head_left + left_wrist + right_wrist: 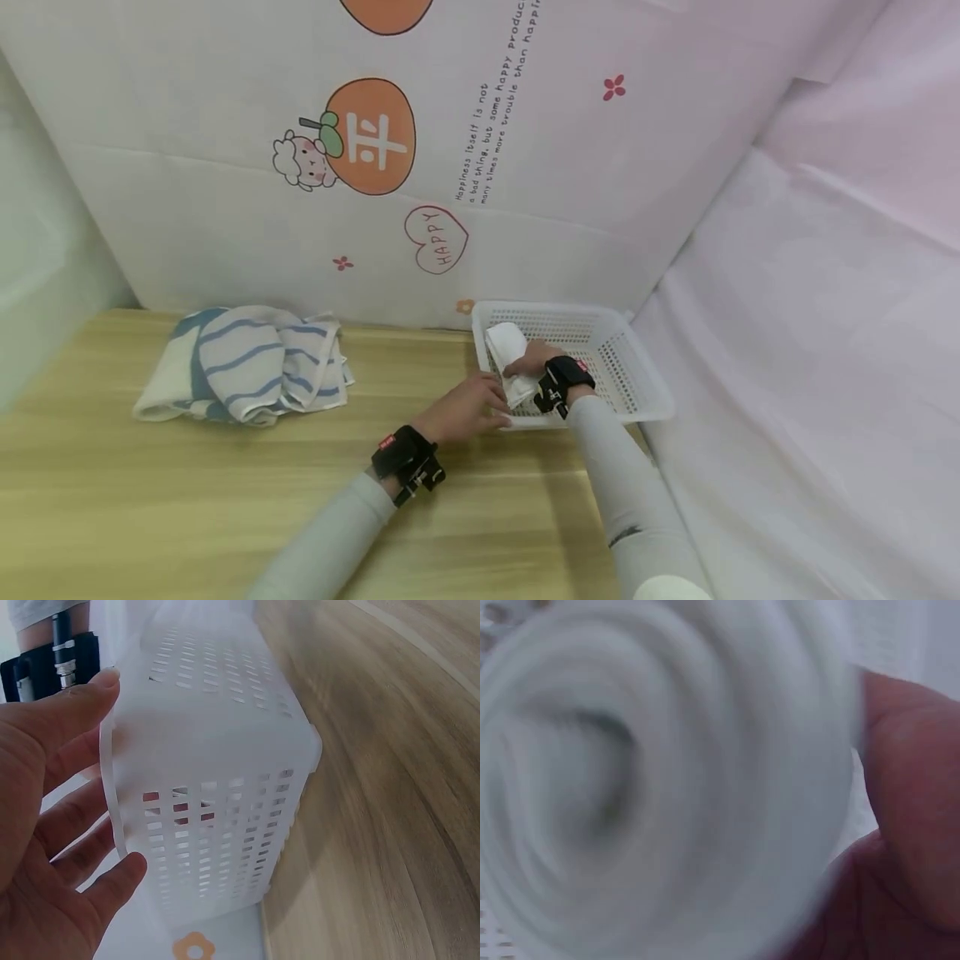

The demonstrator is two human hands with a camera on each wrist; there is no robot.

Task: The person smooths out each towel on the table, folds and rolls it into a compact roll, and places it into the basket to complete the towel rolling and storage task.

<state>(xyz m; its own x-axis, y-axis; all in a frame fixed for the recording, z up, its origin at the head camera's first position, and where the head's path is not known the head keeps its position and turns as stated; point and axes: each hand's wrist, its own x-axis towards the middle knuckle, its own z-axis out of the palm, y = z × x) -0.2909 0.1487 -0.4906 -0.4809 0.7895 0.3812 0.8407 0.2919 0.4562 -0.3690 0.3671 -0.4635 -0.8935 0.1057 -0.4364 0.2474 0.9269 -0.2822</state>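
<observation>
A rolled white towel [507, 340] lies along the left side inside a white perforated plastic basket [651, 392]. My right hand [537, 358] reaches into the basket and holds the roll. The right wrist view shows the blurred coiled end of the towel [705, 795] close up, with part of my right hand [915, 795] beside it. My left hand [471, 408] is at the basket's near left corner. In the left wrist view, the fingers of my left hand [45, 847] are spread loosely about the rim of the basket [202, 742], some reaching behind it.
A folded blue-and-white striped towel [251, 362] lies on the left of the wooden table [247, 492]. Behind the table hangs a printed white cloth [225, 225]. Pale draped fabric [817, 333] closes off the right side, near the basket.
</observation>
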